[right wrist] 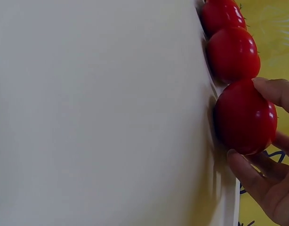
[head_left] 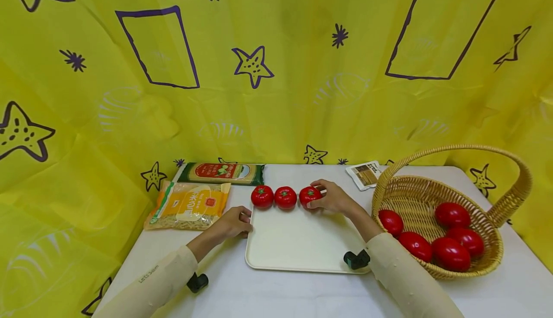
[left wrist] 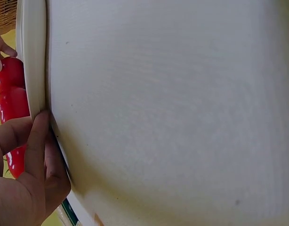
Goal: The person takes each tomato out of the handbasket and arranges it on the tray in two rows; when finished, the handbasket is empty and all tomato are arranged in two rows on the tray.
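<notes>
A cream rectangular tray [head_left: 302,241] lies on the table, with a row of red tomatoes along its far edge. My left hand [head_left: 236,222] holds the tray's left rim near the far corner; in the left wrist view its fingers [left wrist: 37,141] pinch that rim [left wrist: 36,61]. At the right end of the row, my right hand [head_left: 330,196] grips a tomato [head_left: 308,194], thumb and fingers around its sides in the right wrist view. The middle tomato [head_left: 285,197] sits just left of it, and another tomato [head_left: 262,196] stands at the far left corner.
On the right stands a wicker basket [head_left: 497,255] with a tall handle and several red tomatoes [head_left: 450,254] inside. A yellow food bag [head_left: 190,205] and a green packet [head_left: 222,173] lie back left. A small white pouch [head_left: 364,175] lies behind. Yellow curtain closes off the back.
</notes>
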`<state>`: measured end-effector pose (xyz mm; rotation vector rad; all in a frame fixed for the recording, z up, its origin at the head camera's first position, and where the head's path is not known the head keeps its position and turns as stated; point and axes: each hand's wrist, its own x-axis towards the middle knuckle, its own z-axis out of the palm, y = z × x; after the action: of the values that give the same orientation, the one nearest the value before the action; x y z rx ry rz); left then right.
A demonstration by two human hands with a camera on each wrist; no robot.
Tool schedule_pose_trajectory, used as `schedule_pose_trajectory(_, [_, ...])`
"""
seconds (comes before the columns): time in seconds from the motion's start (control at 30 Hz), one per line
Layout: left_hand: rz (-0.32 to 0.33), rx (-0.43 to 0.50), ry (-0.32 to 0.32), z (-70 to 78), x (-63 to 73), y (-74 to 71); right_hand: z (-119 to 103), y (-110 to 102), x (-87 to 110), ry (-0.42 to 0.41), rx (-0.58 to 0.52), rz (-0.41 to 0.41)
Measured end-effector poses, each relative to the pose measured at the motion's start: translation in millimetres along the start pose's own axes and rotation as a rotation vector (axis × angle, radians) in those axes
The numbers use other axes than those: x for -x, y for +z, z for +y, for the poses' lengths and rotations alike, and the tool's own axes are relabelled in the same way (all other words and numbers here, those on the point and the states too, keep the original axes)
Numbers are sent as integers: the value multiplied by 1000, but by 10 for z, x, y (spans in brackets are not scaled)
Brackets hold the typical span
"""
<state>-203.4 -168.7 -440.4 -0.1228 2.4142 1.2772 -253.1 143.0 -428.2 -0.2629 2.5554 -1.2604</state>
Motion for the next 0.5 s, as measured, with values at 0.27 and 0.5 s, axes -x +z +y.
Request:
schedule_pose_trajectory(0.27, [-3,19,5,-6,-15,12,-48,-89,64,-5,16,-5])
schedule_pose_trajectory(0.5, [-2,27,15,-11,-7,3,-80,-162,140,-6,30,-3])
